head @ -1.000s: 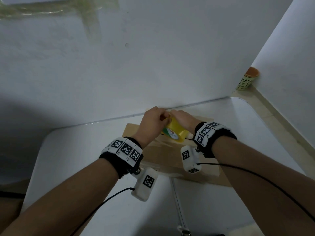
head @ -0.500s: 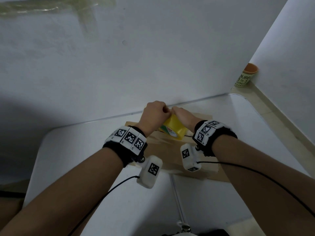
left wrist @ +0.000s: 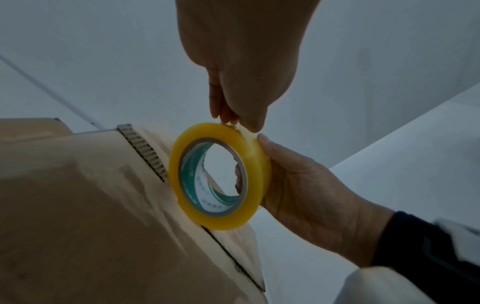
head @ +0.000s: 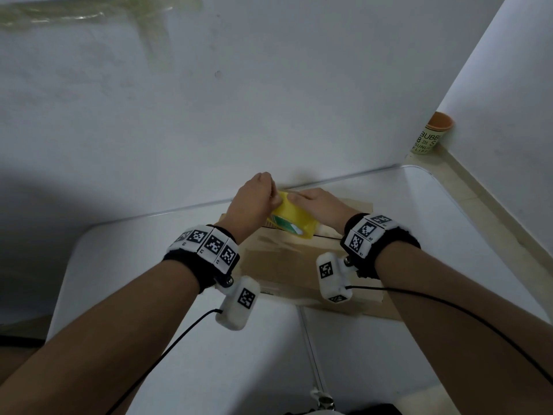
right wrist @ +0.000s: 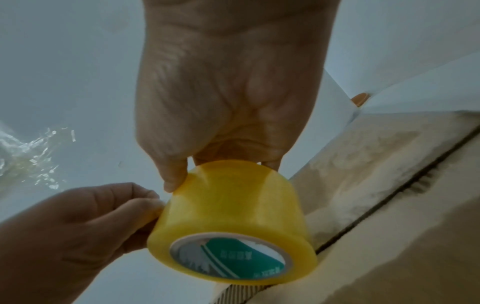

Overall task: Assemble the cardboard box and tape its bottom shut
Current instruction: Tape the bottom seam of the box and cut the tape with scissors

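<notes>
A brown cardboard box (head: 284, 265) lies on the white table (head: 449, 223), with a dark seam (right wrist: 384, 197) between two of its flaps. A yellow tape roll (head: 294, 224) stands on edge over the box's far end. My right hand (head: 317, 205) grips the roll, thumb on one side and fingers on the other; the right wrist view shows the same right hand (right wrist: 221, 164) on the tape roll (right wrist: 233, 205). My left hand (head: 254, 202) pinches at the roll's top rim. The left wrist view shows my left hand (left wrist: 239, 123) nipping the outer layer of the tape roll (left wrist: 223, 220).
A white wall rises just behind the box, with strips of old clear tape (head: 89, 13) stuck high on it. A paper cup (head: 431, 136) stands on the ledge at the back right. Cables trail from both wrist cameras across the table.
Both hands and the roll have shifted a little farther from me, toward the wall. My left fingers have settled on the roll's top rim.
</notes>
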`<state>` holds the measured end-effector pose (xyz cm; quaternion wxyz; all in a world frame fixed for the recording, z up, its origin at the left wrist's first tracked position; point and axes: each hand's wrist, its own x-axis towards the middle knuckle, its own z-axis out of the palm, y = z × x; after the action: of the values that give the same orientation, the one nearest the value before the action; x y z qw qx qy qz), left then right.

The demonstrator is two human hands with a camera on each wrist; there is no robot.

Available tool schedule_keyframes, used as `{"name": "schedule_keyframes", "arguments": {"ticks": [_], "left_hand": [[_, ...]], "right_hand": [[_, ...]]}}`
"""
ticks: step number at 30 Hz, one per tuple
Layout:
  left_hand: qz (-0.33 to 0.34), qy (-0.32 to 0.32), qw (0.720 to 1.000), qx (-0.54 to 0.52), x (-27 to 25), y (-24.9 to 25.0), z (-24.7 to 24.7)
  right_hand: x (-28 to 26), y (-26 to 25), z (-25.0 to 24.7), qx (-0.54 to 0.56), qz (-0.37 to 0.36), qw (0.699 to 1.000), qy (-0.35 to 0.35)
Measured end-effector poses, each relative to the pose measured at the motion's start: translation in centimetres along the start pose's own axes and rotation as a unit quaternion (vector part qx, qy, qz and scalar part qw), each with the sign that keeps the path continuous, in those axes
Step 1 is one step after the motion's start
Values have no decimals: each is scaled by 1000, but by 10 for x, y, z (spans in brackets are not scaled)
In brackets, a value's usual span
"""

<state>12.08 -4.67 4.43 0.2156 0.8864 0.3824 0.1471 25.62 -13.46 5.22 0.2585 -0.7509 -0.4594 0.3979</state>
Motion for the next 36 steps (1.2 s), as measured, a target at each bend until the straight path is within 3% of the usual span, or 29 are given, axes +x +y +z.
{"name": "schedule_keyframes", "arguments": {"ticks": [4, 8, 11, 13, 14, 19, 25, 29, 33, 36], "left_hand": [[21, -7, 1000, -22, -1, -3, -3], [-12, -44, 988, -149, -2, -9, -15], [-117, -66, 942, -308, 0, -14, -17], [-157, -84, 897, -404, 2, -17, -17], [-168, -93, 888, -417, 3, -19, -16], [-178, -79, 914, -357, 8, -33, -10], [-190, -74, 890, -408, 9, -39, -3], [-217, -61, 869, -441, 8, -43, 7], [-227, -77, 854, -461, -1, -44, 30], [-227, -78, 851, -467, -2, -48, 38]], "right_hand": [[3, 0, 1, -59, -27, 998, 11], [6, 7, 4, -62, -46, 997, 9], [8, 7, 5, -82, -33, 996, 12], [9, 7, 5, -83, -17, 996, 11], [10, 8, 5, -80, -13, 997, 11], [4, 5, 7, -50, -37, 998, 8], [2, 10, 5, -50, -40, 998, 4], [4, 7, -1, -80, -68, 992, 65], [2, 16, 3, -80, -59, 995, 25], [4, 20, 5, -51, -61, 996, 38]]}}
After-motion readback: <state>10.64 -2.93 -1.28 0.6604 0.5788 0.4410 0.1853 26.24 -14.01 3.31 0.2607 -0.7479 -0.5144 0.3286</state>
